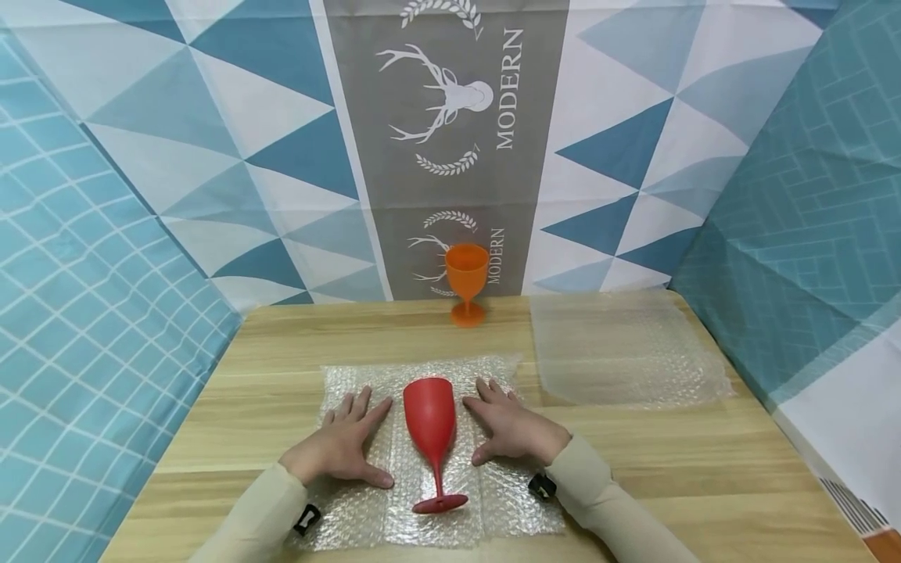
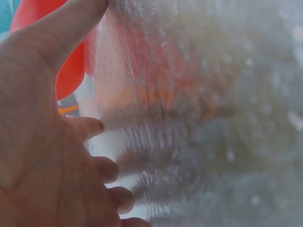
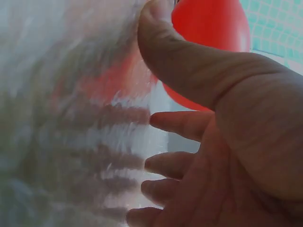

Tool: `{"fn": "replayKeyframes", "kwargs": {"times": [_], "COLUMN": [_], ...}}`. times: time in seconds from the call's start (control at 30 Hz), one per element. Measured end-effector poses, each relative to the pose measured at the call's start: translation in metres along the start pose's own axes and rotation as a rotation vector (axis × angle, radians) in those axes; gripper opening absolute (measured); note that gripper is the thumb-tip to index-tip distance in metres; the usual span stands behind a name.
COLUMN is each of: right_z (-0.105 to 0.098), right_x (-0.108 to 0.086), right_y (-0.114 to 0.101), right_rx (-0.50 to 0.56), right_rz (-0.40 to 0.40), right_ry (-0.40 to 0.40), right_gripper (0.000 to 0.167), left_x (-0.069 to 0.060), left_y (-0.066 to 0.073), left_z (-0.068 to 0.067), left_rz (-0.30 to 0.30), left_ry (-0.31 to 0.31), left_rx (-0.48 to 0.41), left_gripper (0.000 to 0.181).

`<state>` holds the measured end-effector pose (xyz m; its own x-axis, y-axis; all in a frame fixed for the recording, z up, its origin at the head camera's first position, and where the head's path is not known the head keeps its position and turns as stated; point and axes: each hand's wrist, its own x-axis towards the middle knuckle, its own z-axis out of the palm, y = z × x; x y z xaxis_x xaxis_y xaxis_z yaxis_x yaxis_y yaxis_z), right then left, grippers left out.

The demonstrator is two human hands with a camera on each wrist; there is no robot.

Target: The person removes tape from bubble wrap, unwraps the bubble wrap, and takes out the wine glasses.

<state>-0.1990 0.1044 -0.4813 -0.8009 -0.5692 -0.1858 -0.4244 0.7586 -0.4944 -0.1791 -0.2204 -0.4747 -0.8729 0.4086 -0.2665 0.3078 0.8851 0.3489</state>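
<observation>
A red plastic goblet lies on its side on a sheet of bubble wrap, its base toward me and its bowl pointing away. To its left, my left hand rests on the wrap with fingers spread. My right hand lies on the wrap to the right of the goblet, fingers also spread. Neither hand appears to touch the goblet in the head view. Both wrist views show fingertips against the bubble wrap, with part of the red goblet beyond the right thumb.
An orange goblet stands upright at the table's back edge. Another bubble wrap sheet lies flat at the back right of the wooden table. Patterned cloth hangs behind the table, with more cloth at both sides.
</observation>
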Motion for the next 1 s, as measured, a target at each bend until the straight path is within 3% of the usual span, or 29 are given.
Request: {"fn": "replayKeyframes", "kwargs": {"times": [0.3, 0.57, 0.8, 1.0], "right_z": [0.001, 0.000, 0.003, 0.005], "right_x": [-0.006, -0.009, -0.012, -0.015], "right_y": [0.000, 0.004, -0.002, -0.006], "right_rx": [0.019, 0.035, -0.036, -0.124], "right_rz": [-0.006, -0.011, -0.029, -0.085], "right_ry": [0.050, 0.039, 0.077, 0.132], "right_gripper": [0.096, 0.097, 0.090, 0.073], "left_x": [-0.001, -0.001, -0.001, -0.001], "left_y": [0.001, 0.001, 0.002, 0.003], "left_z": [-0.002, -0.002, -0.002, -0.002], "left_rz": [-0.012, -0.010, -0.010, -0.015], "left_ry": [-0.011, -0.017, -0.019, -0.022], "left_rx": [-0.010, -0.030, -0.031, -0.035], "left_gripper": [0.133, 0.134, 0.134, 0.135]}}
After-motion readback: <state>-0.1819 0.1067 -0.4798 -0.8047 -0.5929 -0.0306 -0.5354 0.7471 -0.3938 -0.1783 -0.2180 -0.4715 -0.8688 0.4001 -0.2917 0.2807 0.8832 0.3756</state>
